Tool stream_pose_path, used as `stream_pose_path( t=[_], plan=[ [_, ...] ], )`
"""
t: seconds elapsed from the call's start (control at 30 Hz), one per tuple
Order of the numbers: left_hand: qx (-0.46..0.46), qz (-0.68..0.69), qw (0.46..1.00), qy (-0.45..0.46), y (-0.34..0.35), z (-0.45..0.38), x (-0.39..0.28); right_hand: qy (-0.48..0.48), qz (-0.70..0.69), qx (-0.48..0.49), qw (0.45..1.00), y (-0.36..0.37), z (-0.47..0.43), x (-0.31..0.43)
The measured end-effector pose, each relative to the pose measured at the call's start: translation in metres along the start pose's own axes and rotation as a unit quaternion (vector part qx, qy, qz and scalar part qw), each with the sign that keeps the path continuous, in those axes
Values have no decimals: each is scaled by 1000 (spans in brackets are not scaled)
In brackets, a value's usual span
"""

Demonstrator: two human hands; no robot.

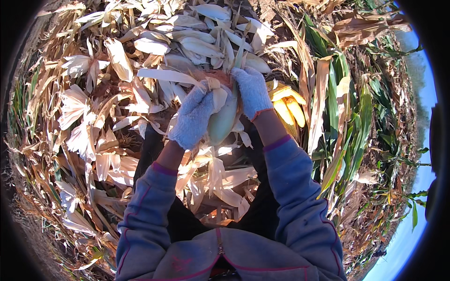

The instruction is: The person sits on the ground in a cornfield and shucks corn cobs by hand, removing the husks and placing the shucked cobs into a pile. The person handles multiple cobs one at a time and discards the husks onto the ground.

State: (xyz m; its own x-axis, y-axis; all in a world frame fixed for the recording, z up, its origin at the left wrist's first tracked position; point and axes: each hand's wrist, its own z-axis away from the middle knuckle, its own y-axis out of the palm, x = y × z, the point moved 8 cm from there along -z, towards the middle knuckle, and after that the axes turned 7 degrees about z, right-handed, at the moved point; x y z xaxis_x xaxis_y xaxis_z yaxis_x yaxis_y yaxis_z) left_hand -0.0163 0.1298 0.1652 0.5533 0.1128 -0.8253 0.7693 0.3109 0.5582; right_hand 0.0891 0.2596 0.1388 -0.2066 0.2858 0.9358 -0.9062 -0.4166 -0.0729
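Note:
Between my hands is an ear of corn [222, 123] in a pale green husk, with reddish-brown silk at its far end. My left hand [193, 116], in a white knitted glove, is closed around the ear's left side. A loose dry husk strip [167, 75] sticks out leftward from the fingers. My right hand [251, 91], gloved the same way, grips the husk near the silk end; its fingertips are partly hidden. Just right of that hand lie bare yellow corn cobs [291, 109], with what looks like yellow mesh beneath them.
Ahead is a heap of unhusked ears [200, 45] in dry husks. Peeled husks [211, 172] cover the ground between my legs, and more husks [79, 119] lie at left. Green and dry corn stalks [337, 105] lie along the right.

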Motion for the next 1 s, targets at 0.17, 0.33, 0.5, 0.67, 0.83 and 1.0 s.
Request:
stream_pose_path(
  t=[0.17,0.33,0.5,0.67,0.83,1.0],
  plan=[
    [-32,7,999,21,0,9,-2,-30,-7,2,1000,0,-3,-2],
    [59,97,993,12,1,32,-3,-28,-33,-75,996,-33,-12,5],
    [166,231,959,11,18,46,-2,-44,-44,-94,994,-56,-19,9],
    [134,237,962,-26,4,59,-10,-39,-47,-121,991,-77,-28,6],
    [3,-4,999,-35,-17,94,-24,-39,-96,-112,988,-82,-24,13],
    [-58,67,996,-4,-35,88,-23,-45,-158,-91,982,-74,-17,24]
  ],
)
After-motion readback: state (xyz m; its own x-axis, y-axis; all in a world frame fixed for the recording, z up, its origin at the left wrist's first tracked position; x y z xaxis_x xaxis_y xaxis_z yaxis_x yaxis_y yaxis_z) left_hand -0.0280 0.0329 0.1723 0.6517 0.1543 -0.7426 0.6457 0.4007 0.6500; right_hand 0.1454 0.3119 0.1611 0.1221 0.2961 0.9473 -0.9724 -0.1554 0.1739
